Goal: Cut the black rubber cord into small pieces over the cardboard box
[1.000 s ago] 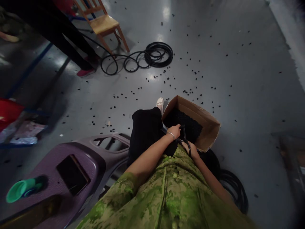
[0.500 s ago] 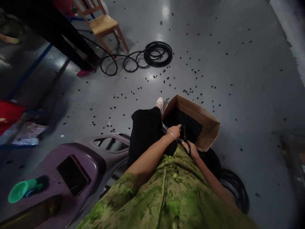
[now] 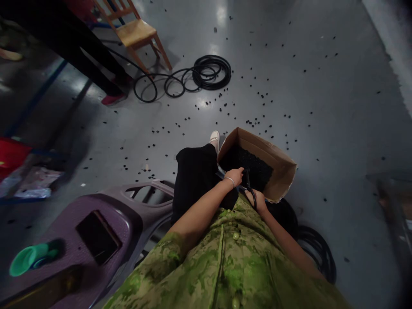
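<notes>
A dark, slim, curved piece (image 3: 249,185) runs between my two hands at the near side of an open cardboard box (image 3: 283,171). Its kind is hard to make out. My right hand (image 3: 260,201) is closed around its lower part. The fingers of my left hand (image 3: 235,176) are pinched together at its upper end, over the box's near left side; what lies between the fingertips is too small to tell. A heap of small black pieces (image 3: 252,163) covers the bottom of the box.
Small black bits lie scattered over the grey floor. A coiled black hose (image 3: 227,77) lies ahead, near a wooden chair (image 3: 137,32) and a standing person's legs (image 3: 96,64). At left, a purple plastic stool (image 3: 128,253) bears a phone (image 3: 98,237) and a green cup (image 3: 24,260).
The whole view has shifted very slightly. My hands stay in nearly the same place by the box, with the dark curved piece still between them.
</notes>
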Demonstrator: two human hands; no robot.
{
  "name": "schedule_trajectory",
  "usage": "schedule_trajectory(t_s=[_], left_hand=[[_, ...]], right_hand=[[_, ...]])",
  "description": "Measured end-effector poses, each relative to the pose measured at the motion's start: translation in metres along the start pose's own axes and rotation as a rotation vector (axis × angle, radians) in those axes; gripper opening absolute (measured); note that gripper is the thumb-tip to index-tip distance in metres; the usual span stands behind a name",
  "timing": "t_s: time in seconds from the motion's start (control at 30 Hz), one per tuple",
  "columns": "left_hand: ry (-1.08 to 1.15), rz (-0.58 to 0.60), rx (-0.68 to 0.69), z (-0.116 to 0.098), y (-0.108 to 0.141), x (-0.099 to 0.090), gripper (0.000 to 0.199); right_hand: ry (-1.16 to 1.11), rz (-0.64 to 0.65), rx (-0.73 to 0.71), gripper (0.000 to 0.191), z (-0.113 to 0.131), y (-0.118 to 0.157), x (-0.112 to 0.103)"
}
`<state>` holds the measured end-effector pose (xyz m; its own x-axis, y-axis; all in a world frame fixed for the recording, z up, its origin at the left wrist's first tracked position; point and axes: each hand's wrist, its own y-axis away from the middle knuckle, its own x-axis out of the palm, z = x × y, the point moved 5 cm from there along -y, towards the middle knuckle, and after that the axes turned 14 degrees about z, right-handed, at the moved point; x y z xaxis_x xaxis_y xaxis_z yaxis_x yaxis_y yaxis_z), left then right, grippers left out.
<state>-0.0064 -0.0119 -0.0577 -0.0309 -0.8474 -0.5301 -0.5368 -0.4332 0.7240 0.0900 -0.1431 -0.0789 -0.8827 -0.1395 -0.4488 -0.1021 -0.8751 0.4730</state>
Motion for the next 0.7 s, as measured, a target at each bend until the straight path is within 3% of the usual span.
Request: schedule_trajectory(t_s=[0.27, 0.4, 0.7], left_hand=[[0.064, -0.002, 0.026, 0.006, -0.003, -0.003, 0.031], [0.095, -0.057, 0.012, 0.008, -0.003, -0.006, 0.033], [0.135, -0.068, 0.04, 0.008, -0.002, -0.007, 0.029]], right_hand=[[0.119, -0.029, -0.02, 0.05, -0.005, -0.01, 0.006], [0.133, -0.037, -0.014, 0.048, -0.007, -0.012, 0.006], [-0.063, 0.035, -0.04, 0.051, -0.005, -0.003, 0.002]])
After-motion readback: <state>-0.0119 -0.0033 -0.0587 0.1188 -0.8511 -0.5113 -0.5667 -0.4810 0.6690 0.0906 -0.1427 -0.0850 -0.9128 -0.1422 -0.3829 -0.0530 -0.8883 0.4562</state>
